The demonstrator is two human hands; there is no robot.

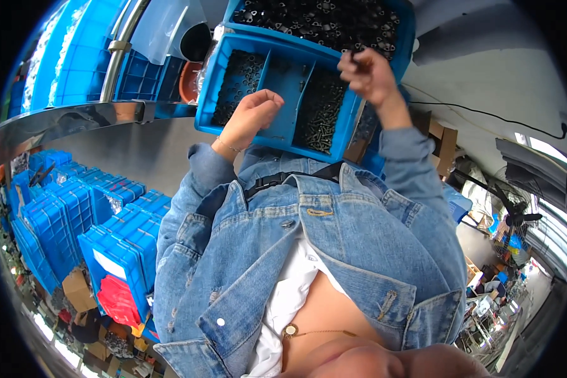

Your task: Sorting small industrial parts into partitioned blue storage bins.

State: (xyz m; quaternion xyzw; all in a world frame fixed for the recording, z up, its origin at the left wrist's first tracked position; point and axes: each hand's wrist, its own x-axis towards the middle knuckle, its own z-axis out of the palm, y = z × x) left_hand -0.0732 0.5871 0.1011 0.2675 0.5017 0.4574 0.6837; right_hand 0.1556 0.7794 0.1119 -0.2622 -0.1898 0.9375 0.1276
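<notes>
My left hand is closed, its fingers curled together over the near left of a blue divided tray. What it holds, if anything, is hidden. My right hand is raised by the tray's far right corner, thumb and fingers closed on a small black part, slightly blurred. In the tray's left compartment lie small dark ring-like pieces. Its right compartment holds many small screws, while a few loose bits lie in the middle one. Just beyond stands a blue bin of black parts with metal bits.
Left of the tray are a metal pole, an orange-red container and blue crates. More blue crates are stacked lower left. A black cable runs along the right, above a fan and cardboard.
</notes>
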